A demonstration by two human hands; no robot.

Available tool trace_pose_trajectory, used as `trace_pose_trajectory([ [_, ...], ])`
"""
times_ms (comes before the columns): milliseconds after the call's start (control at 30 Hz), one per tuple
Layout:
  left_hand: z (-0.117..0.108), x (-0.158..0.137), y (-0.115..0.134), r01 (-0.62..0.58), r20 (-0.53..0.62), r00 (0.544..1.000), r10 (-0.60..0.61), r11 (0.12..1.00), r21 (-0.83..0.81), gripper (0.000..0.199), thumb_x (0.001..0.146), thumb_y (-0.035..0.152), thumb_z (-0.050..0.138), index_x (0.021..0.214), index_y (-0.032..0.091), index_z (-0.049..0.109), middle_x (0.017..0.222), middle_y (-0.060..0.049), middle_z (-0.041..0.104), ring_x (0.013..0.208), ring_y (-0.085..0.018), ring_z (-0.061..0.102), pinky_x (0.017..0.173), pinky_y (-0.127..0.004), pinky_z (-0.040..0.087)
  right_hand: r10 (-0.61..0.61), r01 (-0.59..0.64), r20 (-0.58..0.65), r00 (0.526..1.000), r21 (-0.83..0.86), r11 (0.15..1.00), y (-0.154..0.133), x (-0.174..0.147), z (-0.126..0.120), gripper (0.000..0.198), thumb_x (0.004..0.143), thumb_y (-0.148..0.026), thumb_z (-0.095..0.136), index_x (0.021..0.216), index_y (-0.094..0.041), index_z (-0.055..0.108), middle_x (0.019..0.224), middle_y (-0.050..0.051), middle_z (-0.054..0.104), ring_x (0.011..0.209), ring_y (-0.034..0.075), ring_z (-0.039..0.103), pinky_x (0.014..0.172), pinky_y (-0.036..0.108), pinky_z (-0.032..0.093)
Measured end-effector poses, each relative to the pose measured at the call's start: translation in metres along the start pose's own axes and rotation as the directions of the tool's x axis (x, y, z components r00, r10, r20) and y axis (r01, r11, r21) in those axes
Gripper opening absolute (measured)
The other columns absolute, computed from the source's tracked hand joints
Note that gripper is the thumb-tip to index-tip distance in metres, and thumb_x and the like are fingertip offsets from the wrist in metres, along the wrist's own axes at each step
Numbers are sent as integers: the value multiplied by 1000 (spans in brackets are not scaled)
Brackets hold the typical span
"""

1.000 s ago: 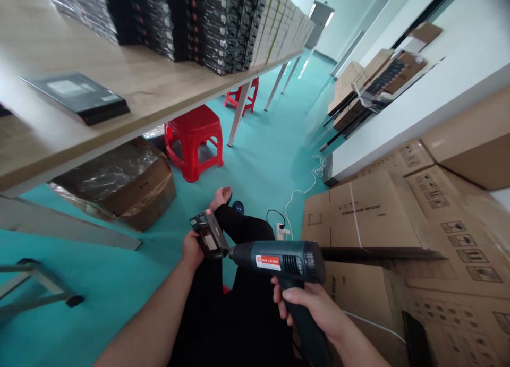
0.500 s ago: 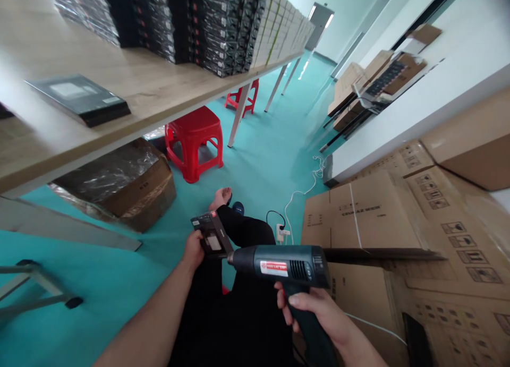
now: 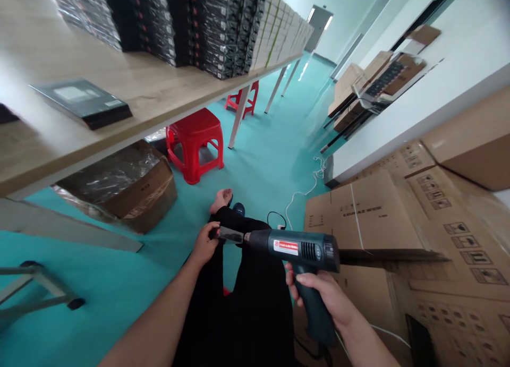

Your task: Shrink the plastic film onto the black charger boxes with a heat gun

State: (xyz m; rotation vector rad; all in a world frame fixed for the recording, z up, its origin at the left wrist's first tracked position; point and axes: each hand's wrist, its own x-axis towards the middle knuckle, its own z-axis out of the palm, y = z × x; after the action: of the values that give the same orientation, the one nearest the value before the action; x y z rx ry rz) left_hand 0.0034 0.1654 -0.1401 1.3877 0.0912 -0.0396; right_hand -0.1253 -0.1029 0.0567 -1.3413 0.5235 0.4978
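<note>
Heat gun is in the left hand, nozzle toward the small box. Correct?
Wrong hand: the head view shows the heat gun in the right hand, not the left hand. The nozzle does point toward the small box.

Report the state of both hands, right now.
Left hand: closed, holding a thin dark box by one end.
Right hand: closed around the handle of a heat gun.

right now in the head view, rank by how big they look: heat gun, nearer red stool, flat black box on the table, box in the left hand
1. Heat gun
2. Nearer red stool and flat black box: too alike to rank
3. Box in the left hand
</note>
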Motion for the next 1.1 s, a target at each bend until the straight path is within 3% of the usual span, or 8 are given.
trace_pose_trajectory([
  [267,2,-2,3,71,-10,997,-72,995,-75,40,55,-1,58,87,21,67,109,-6,63,106,-21,55,98,-33,35,-60,59,-10,998,-40,997,0,10,8,30,76,-28,62,103,-14,63,85,7,65,64,16,61,55,28,48],
  [467,-3,0,1,188,-28,980,-198,962,-200,38,52,-1,53,81,19,66,75,1,64,74,-14,56,69,-21,42,-30,31,34,999,-25,999,-4,9,12,29,73,-26,61,99,-13,64,80,7,65,59,15,59,50,26,45],
  [567,-4,1,-5,314,-38,930,-365,845,-433,34,49,5,49,78,18,64,69,2,62,62,-13,54,58,-21,42,-94,93,22,995,28,995,-10,14,19,28,76,-26,59,101,-15,64,84,7,65,62,15,60,54,26,47],
  [667,-5,1,-7,409,23,883,-469,746,-526,26,51,13,48,73,15,62,67,-2,63,57,-15,56,56,-27,45,-121,118,88,989,45,992,-16,18,28,28,78,-24,57,104,-15,62,87,7,65,64,15,60,56,27,47],
  [800,-10,0,-3,423,68,859,-508,628,-653,28,58,19,47,80,14,63,69,-5,64,63,-19,61,62,-32,50,28,0,271,962,-101,995,-16,7,33,29,74,-20,61,101,-14,64,86,7,66,63,15,61,56,27,48],
  [900,-17,-2,5,501,184,826,-533,543,-674,32,74,32,47,95,14,63,72,-8,65,67,-21,63,64,-36,51,148,-60,341,928,-254,965,-7,-7,27,19,70,-17,62,87,-12,68,81,6,66,61,14,61,56,26,48],
  [1000,-20,-5,15,564,291,795,-532,471,-678,47,81,52,45,104,15,62,82,-12,67,75,-25,65,66,-41,52,176,-88,332,927,-262,961,3,-14,17,21,69,-19,63,88,-12,68,81,7,67,60,15,61,54,26,47],
  [1100,-17,-7,20,586,346,784,-515,432,-686,66,74,70,46,105,14,62,88,-16,67,84,-31,65,70,-45,52,151,-118,221,964,-153,981,11,-13,11,30,69,-24,65,97,-14,67,82,7,67,60,14,61,52,25,47],
])
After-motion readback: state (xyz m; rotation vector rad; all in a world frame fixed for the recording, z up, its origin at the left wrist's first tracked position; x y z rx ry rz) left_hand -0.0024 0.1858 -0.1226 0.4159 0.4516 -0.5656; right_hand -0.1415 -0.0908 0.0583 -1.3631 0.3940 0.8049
